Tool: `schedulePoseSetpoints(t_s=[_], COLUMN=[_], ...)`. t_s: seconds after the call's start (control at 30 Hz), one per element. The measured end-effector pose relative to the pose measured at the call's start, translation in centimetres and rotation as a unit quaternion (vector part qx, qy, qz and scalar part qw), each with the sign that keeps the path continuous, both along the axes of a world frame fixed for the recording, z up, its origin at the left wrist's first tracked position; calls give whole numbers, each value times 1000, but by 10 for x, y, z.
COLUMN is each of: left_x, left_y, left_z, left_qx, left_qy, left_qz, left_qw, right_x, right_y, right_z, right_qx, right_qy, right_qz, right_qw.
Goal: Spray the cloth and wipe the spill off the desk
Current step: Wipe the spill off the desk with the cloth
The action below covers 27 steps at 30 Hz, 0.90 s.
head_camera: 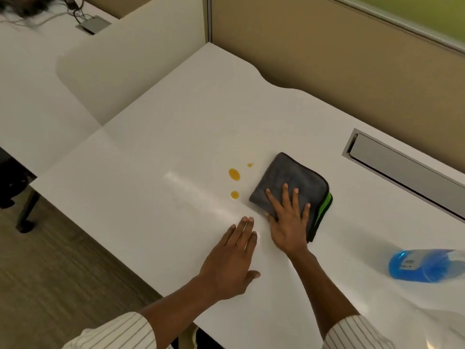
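Striped sleeves (357,332) are sitting at the bottom edge, both forearms reaching out over the white desk (156,197).

Right hand (289,222) is lying flat on the cloth (289,182), fingers spread, palm pressing the near corner down; thumb is touching the cloth's near-left edge. Nothing pinched, just pressing.

Cloth is grey, folded to a rough square, black trim, with a green layer showing along its right edge. It is lying flat on the desk, roughly mid-desk, turned diagonal to the desk edge.

Spill (234,174) is sitting just left of the cloth, not touching it: three orange-yellow drops. Biggest is an oval, a round one (235,194) is lying nearer the camera, a tiny one (249,165) is closest to the cloth's left edge.

Left hand (231,263) is resting palm-down on bare desk, fingers straight and close together, thumb out to the side, holding nothing. It is lying just beside the right hand, nearer the camera than the drops.

Spray bottle (425,265) with blue liquid is lying on its side at the right edge, well apart from the cloth, blurred and partly cut off by the frame.

Grey cable tray flap (402,170) is recessed in the desk behind the cloth, along the tan partition (327,59). Second desk (30,96) is sitting at far left with cables (75,11) at its back.
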<state>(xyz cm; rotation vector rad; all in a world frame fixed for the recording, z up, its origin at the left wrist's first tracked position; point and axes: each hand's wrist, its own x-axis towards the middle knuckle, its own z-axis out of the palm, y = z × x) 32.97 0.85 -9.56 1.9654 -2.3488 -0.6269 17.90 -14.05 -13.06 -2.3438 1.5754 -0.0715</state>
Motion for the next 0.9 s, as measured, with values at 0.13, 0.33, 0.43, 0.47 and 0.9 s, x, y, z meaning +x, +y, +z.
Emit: schedulePoseSetpoints(t_s=[0.13, 0.33, 0.43, 0.47, 0.9], left_x=[-3, 4, 10, 12, 20], left_y=[0, 2, 2, 3, 6], left_z=[-3, -12, -11, -11, -13], left_qx=[-10, -36, -46, -44, -69], left_qy=[-25, -27, -11, -5, -17], left_qz=[-6, -15, -17, -18, -23], left_qw=[1000, 999, 999, 999, 997], right_x=[17, 17, 20, 26, 56], right_y=[-34, -81, -58, -47, -57], right_z=[3, 14, 19, 19, 18], right_qx=[6, 25, 41, 48, 31], right_qy=[-6, 6, 17, 22, 11], right_qz=[89, -20, -76, -76, -68], right_qw=[996, 999, 996, 996, 997])
